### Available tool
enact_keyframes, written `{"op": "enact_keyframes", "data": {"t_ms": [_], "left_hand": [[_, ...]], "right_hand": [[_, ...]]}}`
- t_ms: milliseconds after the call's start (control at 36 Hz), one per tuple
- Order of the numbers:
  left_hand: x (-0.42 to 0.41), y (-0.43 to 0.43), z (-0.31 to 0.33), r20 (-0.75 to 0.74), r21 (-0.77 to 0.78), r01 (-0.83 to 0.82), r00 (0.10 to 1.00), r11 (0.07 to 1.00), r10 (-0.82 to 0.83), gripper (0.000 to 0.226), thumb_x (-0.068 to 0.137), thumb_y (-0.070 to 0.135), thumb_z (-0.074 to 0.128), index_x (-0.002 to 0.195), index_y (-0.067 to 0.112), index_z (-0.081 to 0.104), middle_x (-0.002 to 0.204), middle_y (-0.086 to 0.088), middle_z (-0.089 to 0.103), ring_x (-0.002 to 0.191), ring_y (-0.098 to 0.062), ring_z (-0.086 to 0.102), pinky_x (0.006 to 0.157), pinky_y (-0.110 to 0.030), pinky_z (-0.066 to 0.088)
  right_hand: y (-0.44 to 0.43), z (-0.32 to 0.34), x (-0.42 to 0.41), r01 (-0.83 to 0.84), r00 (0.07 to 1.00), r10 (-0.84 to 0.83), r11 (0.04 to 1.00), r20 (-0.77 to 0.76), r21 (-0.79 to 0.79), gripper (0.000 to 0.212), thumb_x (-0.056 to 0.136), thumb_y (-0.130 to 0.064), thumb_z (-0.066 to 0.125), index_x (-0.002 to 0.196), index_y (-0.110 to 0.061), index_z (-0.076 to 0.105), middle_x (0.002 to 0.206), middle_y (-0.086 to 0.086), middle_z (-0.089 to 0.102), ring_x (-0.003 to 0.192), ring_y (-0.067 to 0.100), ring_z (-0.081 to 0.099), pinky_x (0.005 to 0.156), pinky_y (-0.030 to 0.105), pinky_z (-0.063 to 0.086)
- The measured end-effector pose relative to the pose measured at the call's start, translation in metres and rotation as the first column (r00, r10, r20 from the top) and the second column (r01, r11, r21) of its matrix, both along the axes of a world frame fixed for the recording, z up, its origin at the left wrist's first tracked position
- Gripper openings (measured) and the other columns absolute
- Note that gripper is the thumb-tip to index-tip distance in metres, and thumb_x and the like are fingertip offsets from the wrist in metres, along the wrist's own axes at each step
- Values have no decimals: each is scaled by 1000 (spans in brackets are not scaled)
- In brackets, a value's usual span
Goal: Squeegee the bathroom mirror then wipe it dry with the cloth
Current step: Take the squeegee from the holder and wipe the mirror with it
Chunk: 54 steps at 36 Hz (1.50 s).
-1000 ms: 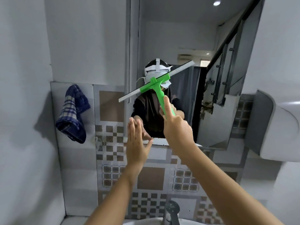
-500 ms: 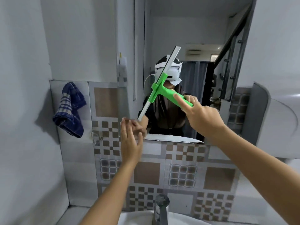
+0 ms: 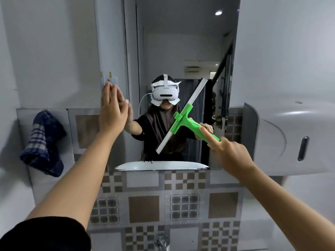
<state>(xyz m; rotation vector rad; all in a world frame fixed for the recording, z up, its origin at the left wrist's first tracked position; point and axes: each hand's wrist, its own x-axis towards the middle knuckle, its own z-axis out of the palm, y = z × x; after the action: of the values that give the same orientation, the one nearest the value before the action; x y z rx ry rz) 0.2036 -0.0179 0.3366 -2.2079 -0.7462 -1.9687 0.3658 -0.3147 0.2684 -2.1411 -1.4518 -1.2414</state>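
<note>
No writing can be read; the left hand (image 3: 113, 110) is pressed flat on the mirror (image 3: 181, 51); the green squeegee (image 3: 183, 118) is gripped by the right hand (image 3: 230, 153), index finger extended.

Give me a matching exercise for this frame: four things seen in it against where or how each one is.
Things:
1. squeegee
2. cloth
3. left hand
4. dispenser

States:
a. hanging on the wall left of the mirror
b. flat and open at the mirror's left edge
c. mounted on the wall right of the mirror
d. held by its green handle in the right hand

Pairs: 1-d, 2-a, 3-b, 4-c
</note>
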Motion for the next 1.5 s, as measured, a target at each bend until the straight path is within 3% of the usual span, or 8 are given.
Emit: {"op": "enact_keyframes", "data": {"t_ms": [83,167,306,500,611,944,1333,1500], "left_hand": [[2,6,-1,-20,-5,14,1000,1000,-14,57,94,28,37,142,2,25,152,-18,21,141,-29,20,114,-23,8],[0,6,-1,-33,9,36,999,999,-36,55,94,22,43,140,-3,27,150,-23,22,140,-33,21,112,-16,-1],[-7,7,-2,-83,21,22,996,1000,-20,61,94,29,44,145,6,19,155,-16,12,143,-27,11,114,-29,11],[-7,8,-7,-113,0,65,991,998,-64,67,94,33,46,147,9,13,156,-13,5,144,-24,3,113,-25,4],[-6,10,-9,-127,-5,92,988,996,-92,69,93,33,47,147,8,12,156,-14,3,144,-26,1,114,-26,3],[-16,9,-25,-238,-23,166,957,986,-167,72,92,30,52,147,9,9,156,-14,0,143,-30,0,117,-44,14],[-24,9,-40,-314,-17,213,926,977,-208,80,89,29,59,147,11,7,156,-14,-4,143,-31,-2,115,-39,10],[-30,13,-43,-374,-17,217,904,976,-207,87,87,29,61,147,13,0,156,-12,-8,143,-27,-8,115,-44,20]], "right_hand": [[0,-14,2,33,998,-33,999,-55,5,80,66,3,73,137,-17,42,49,10,55,25,15,25,36,7,3],[4,-26,4,68,979,-64,998,-191,13,86,76,-3,68,144,-26,20,50,7,53,26,16,32,29,17,20],[9,-49,-8,103,935,-84,994,-344,38,79,93,-15,48,141,-35,-11,68,12,58,44,27,52,40,31,38],[19,-80,-30,137,859,-46,980,-510,142,76,96,-18,44,138,-39,-17,66,5,52,47,20,46,43,27,33],[28,-90,-42,120,836,24,967,-549,226,75,95,-18,43,137,-36,-16,68,10,55,53,26,53,48,34,44],[55,-111,-81,201,630,147,917,-763,343,74,96,-23,39,133,-51,-19,84,16,56,68,31,57,65,47,53],[73,-106,-124,267,356,419,811,-835,521,61,95,-14,36,146,-35,9,68,4,45,51,13,38,44,28,38],[99,-120,-151,293,276,446,805,-852,516,65,96,-16,35,147,-36,-1,72,4,46,53,12,41,44,25,40]]}}
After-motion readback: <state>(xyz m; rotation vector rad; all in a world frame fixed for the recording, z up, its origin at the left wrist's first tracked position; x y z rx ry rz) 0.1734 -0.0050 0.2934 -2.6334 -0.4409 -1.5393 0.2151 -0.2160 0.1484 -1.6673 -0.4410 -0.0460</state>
